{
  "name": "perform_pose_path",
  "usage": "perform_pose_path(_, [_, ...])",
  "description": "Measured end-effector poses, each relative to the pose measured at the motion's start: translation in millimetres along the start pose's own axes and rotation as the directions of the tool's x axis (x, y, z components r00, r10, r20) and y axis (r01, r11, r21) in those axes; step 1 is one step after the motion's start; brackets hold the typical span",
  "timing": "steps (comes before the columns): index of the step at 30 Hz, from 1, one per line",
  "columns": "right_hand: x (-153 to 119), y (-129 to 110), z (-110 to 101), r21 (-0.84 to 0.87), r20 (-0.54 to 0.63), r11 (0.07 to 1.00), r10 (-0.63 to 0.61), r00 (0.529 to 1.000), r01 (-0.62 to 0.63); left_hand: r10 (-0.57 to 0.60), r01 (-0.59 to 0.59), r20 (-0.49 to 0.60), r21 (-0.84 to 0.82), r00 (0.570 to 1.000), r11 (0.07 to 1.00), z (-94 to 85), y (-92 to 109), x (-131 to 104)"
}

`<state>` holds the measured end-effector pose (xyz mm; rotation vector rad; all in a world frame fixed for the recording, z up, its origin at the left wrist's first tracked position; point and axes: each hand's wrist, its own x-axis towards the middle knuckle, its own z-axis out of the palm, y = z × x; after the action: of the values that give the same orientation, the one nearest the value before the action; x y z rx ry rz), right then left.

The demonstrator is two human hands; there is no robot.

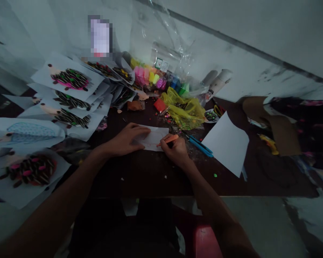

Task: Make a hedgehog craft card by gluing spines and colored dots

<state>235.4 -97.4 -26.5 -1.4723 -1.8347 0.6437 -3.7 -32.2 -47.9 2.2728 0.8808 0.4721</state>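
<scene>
A small white sheet of paper lies on the dark table in front of me, with faint drawn lines on it. My left hand rests on its left side, thumb and fingers apart. My right hand is closed around an orange marker, whose reddish tip meets the sheet near its lower right. Just beyond that hand lies a blue-handled tool, perhaps a cutter or scissors; I cannot tell which. A larger blank white sheet lies farther right.
Papers with seed-covered hedgehog pictures are piled at the left. A yellow plastic bag sits behind my hands, and a clear bag of colourful clay packs stands against the wall. Brown cardboard and dark patterned cloth lie right.
</scene>
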Motion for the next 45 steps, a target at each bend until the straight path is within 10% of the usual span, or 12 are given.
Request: perform_pose_path(45, [2.1, -4.5, -6.6, -0.026, 0.073, 0.998, 0.059, 0.996, -0.057, -0.017, 0.017, 0.013, 0.002, 1.000, 1.000, -0.8, 1.8, -1.4])
